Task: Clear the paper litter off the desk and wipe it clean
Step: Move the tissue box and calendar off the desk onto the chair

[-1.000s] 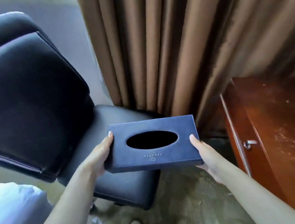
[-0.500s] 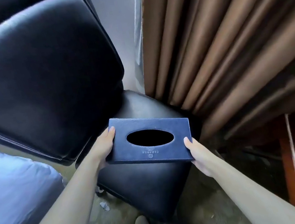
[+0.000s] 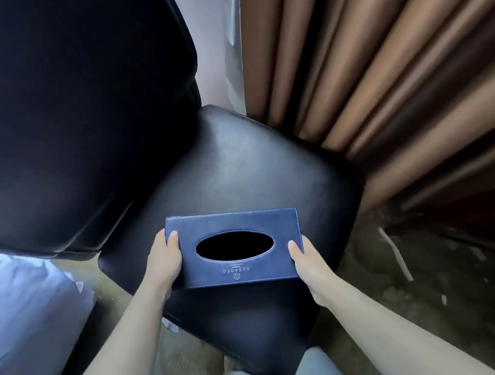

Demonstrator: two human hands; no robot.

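Both bare forearms reach forward and down, converging. Left hand (image 3: 164,263) grips left end of tissue box (image 3: 236,248), thumb on top face. Right hand (image 3: 309,262) grips right end, thumb on top edge. Knees visible below, between arms.

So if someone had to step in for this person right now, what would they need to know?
Left hand grips the left end of the blue tissue box; right hand grips its right end.
The box is over the black chair seat, near the curtain; whether it rests there is unclear.
Desk not in view, so no clearing or wiping can be confirmed.
Left: set the box down, clear paper, wipe.
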